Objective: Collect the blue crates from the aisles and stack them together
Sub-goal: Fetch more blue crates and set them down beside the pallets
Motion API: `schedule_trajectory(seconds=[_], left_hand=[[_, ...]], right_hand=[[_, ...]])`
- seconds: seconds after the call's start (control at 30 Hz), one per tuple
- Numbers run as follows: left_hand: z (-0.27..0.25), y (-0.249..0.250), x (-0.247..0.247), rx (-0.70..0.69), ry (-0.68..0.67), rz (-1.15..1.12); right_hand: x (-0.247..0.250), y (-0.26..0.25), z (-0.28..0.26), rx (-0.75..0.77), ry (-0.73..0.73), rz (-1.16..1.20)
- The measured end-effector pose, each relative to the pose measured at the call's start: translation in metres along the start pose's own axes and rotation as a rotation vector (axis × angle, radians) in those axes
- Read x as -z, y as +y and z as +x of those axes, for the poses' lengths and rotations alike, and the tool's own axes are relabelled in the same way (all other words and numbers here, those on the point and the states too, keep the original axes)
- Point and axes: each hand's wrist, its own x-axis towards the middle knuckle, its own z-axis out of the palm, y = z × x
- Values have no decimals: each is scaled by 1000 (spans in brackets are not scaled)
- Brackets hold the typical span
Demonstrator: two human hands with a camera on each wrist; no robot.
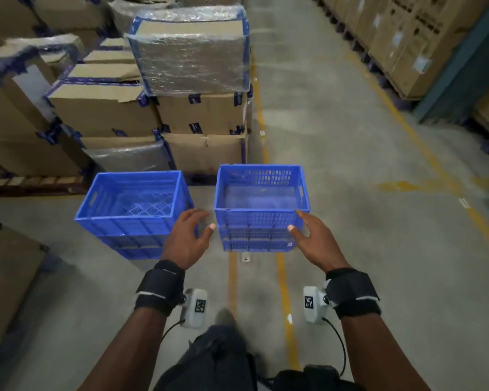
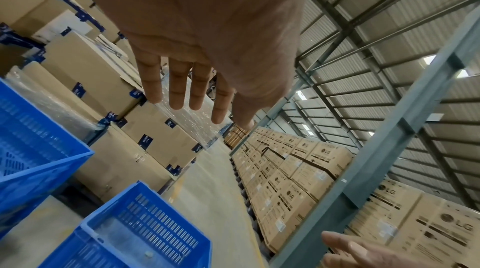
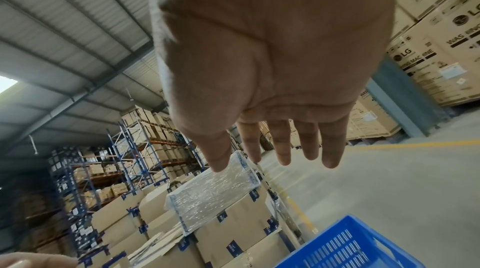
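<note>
With both of my hands raised in front of me over the warehouse aisle, I see two stacks of blue crates on the concrete floor [image 1: 350, 170]. My left hand [image 1: 188, 238] has its fingers straight and slightly spread, holding nothing; in the left wrist view the same hand [image 2: 207, 36] shows four straight fingers [image 2: 179, 87] with narrow gaps between them. My right hand [image 1: 315, 241] is likewise empty, fingers loosely extended and a little apart, and the right wrist view shows its palm [image 3: 272, 56] with the fingers [image 3: 330, 147] pointing forward.

The right crate stack [image 1: 261, 204] sits between my two hands' fingertips. My right fingertips reach the near right corner of its top rim; whether they touch it I cannot tell. My left thumb tip lies just beside the stack's near left corner, apart from it. The top crate is empty, with slotted walls and a dusty floor.

The left crate stack [image 1: 133, 207] stands just beyond and to the outside of my left fingers, near the other stack but with a gap of floor between them. Its top crate is also empty, with a lattice bottom.

Beyond my fingertips rise stacked cardboard boxes [image 1: 203, 114], the topmost wrapped in clear film [image 1: 189, 52]. Past my right fingers, yellow floor lines [image 1: 424, 148] run along the aisle towards more large cartons [image 1: 407, 38].
</note>
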Motion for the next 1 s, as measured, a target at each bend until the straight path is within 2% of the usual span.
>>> schedule_trajectory(seconds=[0.27, 0.6, 0.77, 0.9, 1.0], left_hand=[[185, -34, -52, 67, -84, 3], [378, -69, -101, 163, -259, 103], [447, -107, -139, 259, -340, 213], [486, -147, -182, 343, -432, 360], [512, -182, -208, 394, -476, 376]], right_hand=[[11, 35, 185, -91, -39, -63], [17, 96, 358, -293, -138, -68], [-9, 148, 433, -402, -252, -72], [-42, 196, 481, -501, -342, -84], [-68, 229, 509, -584, -392, -129]])
